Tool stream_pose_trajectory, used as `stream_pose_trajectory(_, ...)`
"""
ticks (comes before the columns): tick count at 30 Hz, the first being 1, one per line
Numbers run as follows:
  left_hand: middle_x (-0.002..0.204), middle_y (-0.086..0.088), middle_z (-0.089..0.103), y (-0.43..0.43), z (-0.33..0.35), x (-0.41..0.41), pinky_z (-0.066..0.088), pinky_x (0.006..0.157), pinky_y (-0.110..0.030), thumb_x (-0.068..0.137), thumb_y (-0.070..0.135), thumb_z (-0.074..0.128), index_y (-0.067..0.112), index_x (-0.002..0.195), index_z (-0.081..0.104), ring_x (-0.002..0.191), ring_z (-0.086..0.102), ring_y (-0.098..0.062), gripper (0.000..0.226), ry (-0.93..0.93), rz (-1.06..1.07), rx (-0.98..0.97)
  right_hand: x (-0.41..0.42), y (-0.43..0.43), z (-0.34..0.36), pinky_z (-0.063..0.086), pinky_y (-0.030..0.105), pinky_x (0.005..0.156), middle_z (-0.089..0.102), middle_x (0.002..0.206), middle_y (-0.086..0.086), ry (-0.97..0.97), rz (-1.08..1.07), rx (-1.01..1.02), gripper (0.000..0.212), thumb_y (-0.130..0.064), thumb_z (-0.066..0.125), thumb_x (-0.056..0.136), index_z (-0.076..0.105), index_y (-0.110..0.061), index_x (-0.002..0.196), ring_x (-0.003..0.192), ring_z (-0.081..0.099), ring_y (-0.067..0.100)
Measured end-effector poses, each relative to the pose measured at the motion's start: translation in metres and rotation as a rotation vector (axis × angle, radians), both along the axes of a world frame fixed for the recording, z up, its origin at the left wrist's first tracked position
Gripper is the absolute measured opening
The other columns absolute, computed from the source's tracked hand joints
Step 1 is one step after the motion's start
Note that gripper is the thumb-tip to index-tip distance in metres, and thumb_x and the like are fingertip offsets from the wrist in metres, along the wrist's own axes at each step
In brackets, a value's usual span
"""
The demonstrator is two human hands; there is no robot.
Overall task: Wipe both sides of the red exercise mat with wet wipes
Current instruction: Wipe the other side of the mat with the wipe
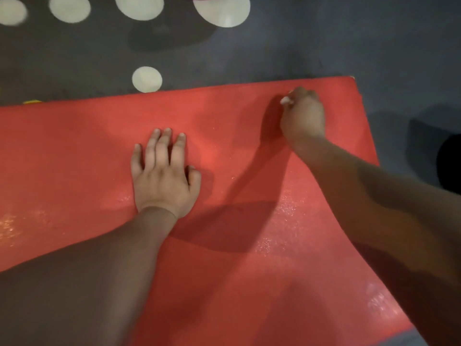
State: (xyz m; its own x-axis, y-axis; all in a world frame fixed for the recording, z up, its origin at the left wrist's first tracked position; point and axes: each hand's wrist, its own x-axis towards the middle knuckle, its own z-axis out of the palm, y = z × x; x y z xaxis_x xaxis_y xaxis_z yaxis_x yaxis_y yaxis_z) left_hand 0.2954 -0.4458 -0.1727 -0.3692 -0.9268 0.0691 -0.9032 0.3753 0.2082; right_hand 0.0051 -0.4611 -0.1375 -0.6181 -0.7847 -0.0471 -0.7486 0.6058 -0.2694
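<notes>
- On my feed there's one red mat (pixel 224 151), lying flat on a dark grey floor (pixel 311 46). It fills most of the view, and its far right corner is up near the top right.
- Two hands are in shot, both on the mat.
- The left hand (pixel 163 178) is flat, palm down around the middle of the mat. Its fingers are straight and a bit spread, and it's holding nothing.
- The right hand (pixel 303 116) is further out, near that far right corner. Its fingers are curled round one small white wipe (pixel 285 99), which pokes out on the thumb side. The hand is down against the mat surface.
- Shiny wet-looking patches show on the mat by the left edge and along the near right side.
- I count five pale round spots (pixel 147 79) on the floor: four in a row along the top and one just past the mat's far edge.
- One small yellow bit (pixel 32 101) sits at the mat's far edge on the left, too small to make out.
- One dark shape (pixel 449 161) is at the right edge of the view. I can't tell what it is.
</notes>
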Motion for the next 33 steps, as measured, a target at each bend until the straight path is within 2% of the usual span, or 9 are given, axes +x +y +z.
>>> stream_pose_trajectory(3,0.158,-0.011,0.039,-0.002,0.0,-0.001,0.017,0.122,-0.057,0.088,0.043,0.046,0.018,0.151,0.044,0.153,0.026,-0.027,0.068,-0.001,0.003,0.0,0.005,-0.017,-0.012,0.037,0.036,0.09,0.062,0.121,0.021,0.053,-0.087,-0.018,0.027,-0.017,0.046,0.102,0.063,-0.001,0.115,0.111,0.058,0.038)
stream_pose_trajectory(8,0.159,-0.009,0.039,-0.001,0.001,0.0,0.016,0.123,-0.056,0.088,0.043,0.044,0.019,0.15,0.045,0.153,0.025,-0.025,0.067,0.008,0.015,0.027,0.092,0.0,-0.017,0.046,0.043,0.068,0.063,0.092,0.021,-0.077,0.593,-0.166,0.022,-0.014,0.051,0.1,0.067,0.001,0.097,0.075,0.062,0.041)
stream_pose_trajectory(10,0.159,-0.009,0.039,-0.001,0.001,0.0,0.015,0.123,-0.055,0.088,0.043,0.045,0.019,0.15,0.045,0.153,0.025,-0.024,0.067,0.013,0.019,0.026,0.072,0.002,-0.013,0.05,0.042,0.067,0.062,0.092,0.018,-0.062,0.691,-0.141,0.019,-0.015,0.055,0.1,0.068,-0.001,0.1,0.075,0.062,0.04)
stream_pose_trajectory(16,0.157,-0.009,0.043,-0.003,0.001,-0.001,0.016,0.123,-0.055,0.086,0.042,0.047,0.018,0.148,0.049,0.152,0.028,-0.025,0.066,0.025,0.024,0.007,-0.008,-0.037,-0.013,0.041,0.032,0.091,0.068,0.11,0.024,0.079,0.019,-0.091,0.022,-0.01,0.054,0.092,0.072,0.001,0.1,0.107,0.061,0.037)
stream_pose_trajectory(18,0.156,-0.009,0.043,-0.003,0.001,0.0,0.016,0.123,-0.055,0.086,0.042,0.047,0.018,0.148,0.05,0.152,0.028,-0.025,0.066,0.03,0.021,0.009,0.025,-0.053,-0.015,0.041,0.032,0.085,0.071,0.102,0.022,0.012,0.103,-0.095,0.021,-0.008,0.055,0.089,0.074,-0.002,0.093,0.1,0.064,0.036)
stream_pose_trajectory(23,0.157,-0.008,0.043,-0.004,0.001,0.0,0.017,0.123,-0.055,0.085,0.041,0.047,0.018,0.148,0.05,0.152,0.029,-0.024,0.066,0.03,0.02,0.003,0.109,-0.057,-0.009,0.046,0.034,0.077,0.064,0.092,0.019,-0.177,0.685,-0.132,0.018,0.0,0.051,0.083,0.069,-0.003,0.086,0.079,0.063,0.033)
stream_pose_trajectory(26,0.156,-0.008,0.044,-0.003,0.0,0.0,0.016,0.123,-0.055,0.086,0.041,0.047,0.018,0.148,0.05,0.152,0.029,-0.025,0.066,0.037,0.019,0.002,0.063,-0.056,-0.011,0.042,0.034,0.083,0.063,0.099,0.021,-0.039,0.55,-0.105,0.026,-0.006,0.046,0.082,0.069,-0.002,0.093,0.089,0.061,0.036)
stream_pose_trajectory(30,0.155,-0.009,0.045,-0.004,-0.002,0.001,0.017,0.123,-0.055,0.085,0.041,0.048,0.018,0.146,0.052,0.151,0.031,-0.025,0.065,0.051,0.023,-0.013,0.006,-0.048,-0.012,0.044,0.036,0.092,0.061,0.115,0.024,0.073,0.04,-0.078,0.026,-0.005,0.051,0.088,0.069,0.0,0.106,0.104,0.06,0.041)
stream_pose_trajectory(33,0.155,-0.009,0.046,-0.003,-0.002,0.0,0.018,0.123,-0.055,0.085,0.04,0.049,0.018,0.145,0.053,0.151,0.031,-0.025,0.064,0.057,0.022,-0.018,0.051,-0.062,-0.013,0.046,0.036,0.088,0.068,0.104,0.023,-0.06,0.154,-0.182,0.023,-0.003,0.054,0.083,0.073,0.0,0.096,0.1,0.063,0.039)
